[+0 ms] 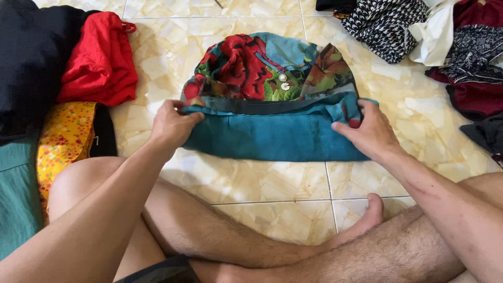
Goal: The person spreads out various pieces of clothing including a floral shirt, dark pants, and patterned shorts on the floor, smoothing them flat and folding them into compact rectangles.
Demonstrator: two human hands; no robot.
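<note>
A teal garment with a red rose print (272, 105) lies partly folded on the tiled floor in front of me. Its plain teal lower part is turned up over the printed part. My left hand (170, 126) pinches the fold at the garment's left edge. At the right edge my right hand (369, 131) grips the fold the same way. Two small flower-shaped buttons (283, 82) show near the middle of the print. I sit cross-legged, with my bare legs just below the garment.
Folded clothes are stacked at the left: a black piece (31, 57), a red one (99, 57), a yellow flowered one (65, 139) and a teal one (15, 194). A loose heap of unfolded clothes (435, 36) fills the upper right.
</note>
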